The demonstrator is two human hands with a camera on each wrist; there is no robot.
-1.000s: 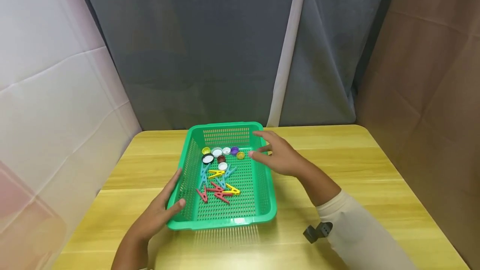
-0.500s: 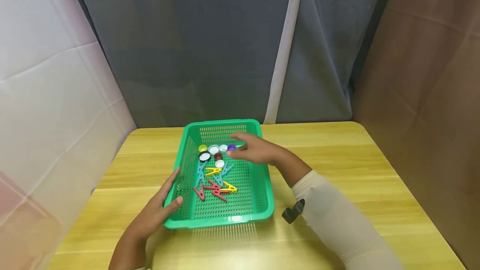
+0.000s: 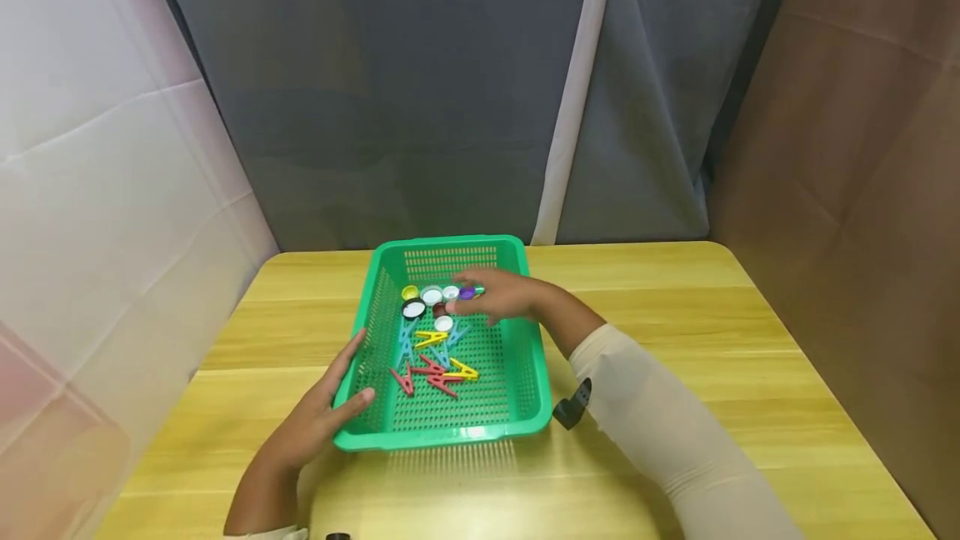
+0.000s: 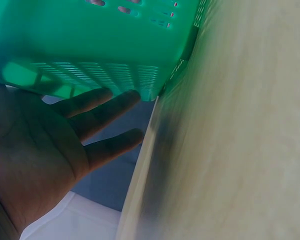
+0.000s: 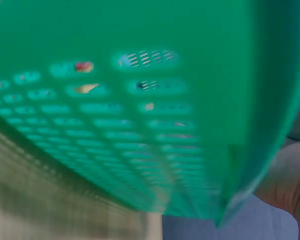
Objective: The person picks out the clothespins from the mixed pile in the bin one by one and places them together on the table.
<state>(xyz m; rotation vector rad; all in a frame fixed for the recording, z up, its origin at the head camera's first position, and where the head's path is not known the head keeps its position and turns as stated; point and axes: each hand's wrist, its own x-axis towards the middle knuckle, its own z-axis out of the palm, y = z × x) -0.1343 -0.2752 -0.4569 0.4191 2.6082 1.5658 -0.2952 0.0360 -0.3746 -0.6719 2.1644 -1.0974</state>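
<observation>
The green basket (image 3: 435,440) is apparently steadied at its left side by the spread left hand (image 3: 318,417), while the right hand (image 3: 498,294), whose pinch cannot be told, is held over caps (image 3: 432,296) inside its far end.

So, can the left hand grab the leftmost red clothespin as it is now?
Probably not without moving: the left hand has its fingers outside the green basket, whose side wall stands between them and the red clothespin. Over the open top, the way looks free.

Yellow table (image 3: 675,323), wood-grained; green basket (image 3: 450,437) on top
</observation>
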